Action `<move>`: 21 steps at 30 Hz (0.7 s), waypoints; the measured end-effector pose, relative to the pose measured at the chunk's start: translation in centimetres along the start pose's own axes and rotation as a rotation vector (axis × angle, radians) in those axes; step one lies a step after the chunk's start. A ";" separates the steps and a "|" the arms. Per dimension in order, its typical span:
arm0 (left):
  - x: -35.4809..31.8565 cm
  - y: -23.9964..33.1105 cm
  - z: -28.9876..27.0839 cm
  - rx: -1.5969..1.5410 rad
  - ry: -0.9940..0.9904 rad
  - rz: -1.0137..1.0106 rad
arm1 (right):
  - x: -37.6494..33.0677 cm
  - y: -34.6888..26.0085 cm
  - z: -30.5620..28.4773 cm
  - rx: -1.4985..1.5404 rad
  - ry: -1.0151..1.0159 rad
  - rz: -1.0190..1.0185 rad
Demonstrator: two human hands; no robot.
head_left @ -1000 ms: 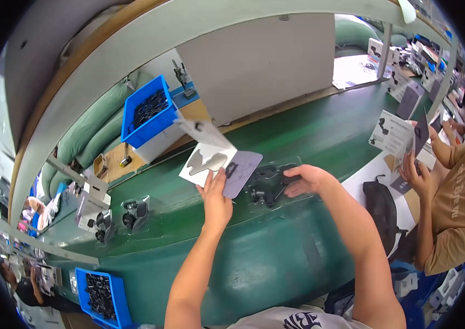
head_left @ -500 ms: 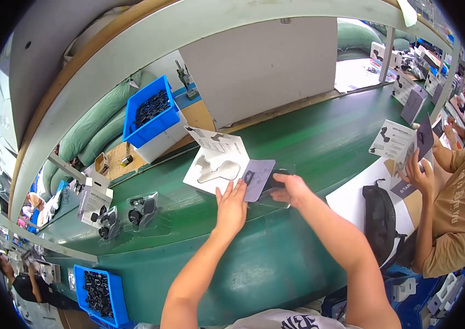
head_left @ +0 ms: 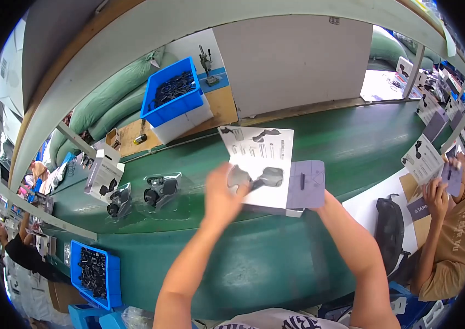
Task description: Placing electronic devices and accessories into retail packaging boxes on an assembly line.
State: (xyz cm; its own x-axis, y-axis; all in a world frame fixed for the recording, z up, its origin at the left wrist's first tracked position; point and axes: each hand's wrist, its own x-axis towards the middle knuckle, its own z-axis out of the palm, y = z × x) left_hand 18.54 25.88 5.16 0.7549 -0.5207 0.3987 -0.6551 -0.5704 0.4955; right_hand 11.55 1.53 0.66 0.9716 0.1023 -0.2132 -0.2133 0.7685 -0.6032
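An open white box [head_left: 265, 206] lies before me on the green bench, its printed lid [head_left: 262, 141] raised at the back and a grey-purple flap [head_left: 306, 183] spread out on the right. Within its white insert sits a dark device [head_left: 270, 176] with a rounded end and a narrow black part. My left hand [head_left: 224, 192] is over the box's left side, fingertips at the device; motion smears its fingers. My right hand [head_left: 323, 203] is at the flap's right edge, with its fingers hidden behind the flap.
Two clear trays with black devices [head_left: 161, 191] [head_left: 118, 202] lie left, beside a standing printed box [head_left: 103, 174]. Blue bins of black parts stand behind [head_left: 153, 112] and lower left [head_left: 113, 279]. A co-worker [head_left: 451, 241] on the right handles a similar box near a black pouch [head_left: 389, 233].
The black device at my right hand is now in the box's cutout. My right hand has moved behind the flap, and my left hand from the box's front edge onto its left side.
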 end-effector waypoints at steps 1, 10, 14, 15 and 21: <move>-0.7 -3.4 -0.1 0.111 0.223 -0.122 | 0.9 1.6 0.1 0.007 0.009 0.016; -1.2 -5.4 0.5 -0.664 -0.250 -0.633 | 0.0 3.0 -6.1 -0.022 0.250 -0.048; -2.4 -3.8 -0.4 -0.424 -0.146 -0.586 | -3.0 0.1 -10.6 -1.016 0.080 -0.259; -3.0 -4.0 -0.2 -0.424 -0.139 -0.591 | -2.8 0.5 -9.7 -1.019 0.073 -0.256; -6.4 -5.1 0.9 -0.887 -0.148 -0.688 | -4.0 2.9 -0.6 0.011 0.321 -0.001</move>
State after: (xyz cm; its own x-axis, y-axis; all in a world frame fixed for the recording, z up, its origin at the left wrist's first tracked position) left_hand 17.00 31.54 -0.66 0.8971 -0.3735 -0.2361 0.1957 -0.1433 0.9701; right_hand 6.98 2.99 -0.68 0.8898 -0.1016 -0.4449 -0.2091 0.7757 -0.5954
